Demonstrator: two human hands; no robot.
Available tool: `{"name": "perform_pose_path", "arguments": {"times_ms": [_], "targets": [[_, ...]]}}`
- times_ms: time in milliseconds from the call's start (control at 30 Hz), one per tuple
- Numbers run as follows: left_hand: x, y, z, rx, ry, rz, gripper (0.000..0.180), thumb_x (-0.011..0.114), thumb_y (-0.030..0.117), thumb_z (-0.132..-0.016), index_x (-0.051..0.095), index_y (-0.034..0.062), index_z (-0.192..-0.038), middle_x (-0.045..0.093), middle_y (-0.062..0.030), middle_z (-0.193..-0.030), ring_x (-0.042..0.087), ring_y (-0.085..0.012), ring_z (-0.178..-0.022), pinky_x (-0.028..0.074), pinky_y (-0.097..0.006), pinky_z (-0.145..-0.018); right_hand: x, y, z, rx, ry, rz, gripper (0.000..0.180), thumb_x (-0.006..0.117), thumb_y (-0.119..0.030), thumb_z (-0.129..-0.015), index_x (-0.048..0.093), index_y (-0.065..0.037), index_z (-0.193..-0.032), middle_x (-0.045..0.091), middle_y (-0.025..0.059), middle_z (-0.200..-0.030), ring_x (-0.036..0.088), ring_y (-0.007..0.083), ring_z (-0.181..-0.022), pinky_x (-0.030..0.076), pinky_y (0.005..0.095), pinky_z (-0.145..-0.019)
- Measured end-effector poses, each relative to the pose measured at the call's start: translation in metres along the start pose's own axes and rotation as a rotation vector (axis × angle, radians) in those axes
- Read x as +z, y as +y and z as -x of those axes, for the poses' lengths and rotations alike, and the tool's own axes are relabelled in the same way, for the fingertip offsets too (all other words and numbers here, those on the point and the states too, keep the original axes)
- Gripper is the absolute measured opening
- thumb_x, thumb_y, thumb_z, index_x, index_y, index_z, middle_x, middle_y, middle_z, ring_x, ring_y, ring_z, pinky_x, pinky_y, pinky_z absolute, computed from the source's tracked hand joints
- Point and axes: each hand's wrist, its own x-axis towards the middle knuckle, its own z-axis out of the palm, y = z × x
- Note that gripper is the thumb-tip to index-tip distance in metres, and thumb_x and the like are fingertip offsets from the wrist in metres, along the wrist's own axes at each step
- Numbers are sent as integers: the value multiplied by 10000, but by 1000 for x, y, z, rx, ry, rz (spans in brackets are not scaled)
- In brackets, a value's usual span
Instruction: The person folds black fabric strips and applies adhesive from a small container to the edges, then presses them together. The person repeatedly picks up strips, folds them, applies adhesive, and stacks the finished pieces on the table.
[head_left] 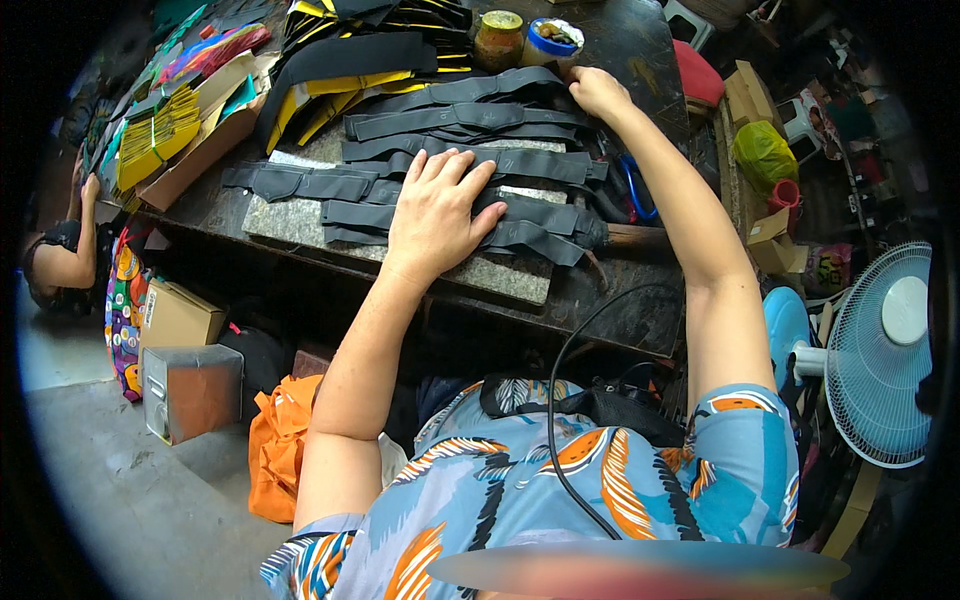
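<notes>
Item: dark grey straps, cut flat pieces with widened middles, laid in overlapping rows on a speckled stone slab on the table. Left hand lies spread wide, palm down, pressing the nearer rows; grips nothing. Right hand reaches beyond it to the far strap's end, fingers curled at the edge; whether pinched, cannot tell. Judged light, limp, non-fragile, liable to slide; best taken at the ends. Beyond right hand: jar, blue tub. Blue-handled scissors beneath right forearm.
</notes>
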Motion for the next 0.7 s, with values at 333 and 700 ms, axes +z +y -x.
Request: {"name": "perform_pose_path", "arguments": {"times_ms": [333,700], "targets": [[1,-2,-1,9,3,-3,476,665,397,-870,638,100,-1240,611,-140,-1261,530,-328,-1220,336,-501,-1116,-72,-30,29,-302,376,182,264,605,-326,-886,665,-150,-1074,713,145,-944,697,335,-892,550,460,-760],[5,-9,-10,-17,3,-40,646,612,536,-875,578,56,-1307,562,-134,-1355,527,-310,-1153,408,-430,-989,-4,-60,111,-863,151,-58,333,595,-125,-888,665,-96,-1212,627,130,-1277,594,298,-1181,490,390,-991]]}}
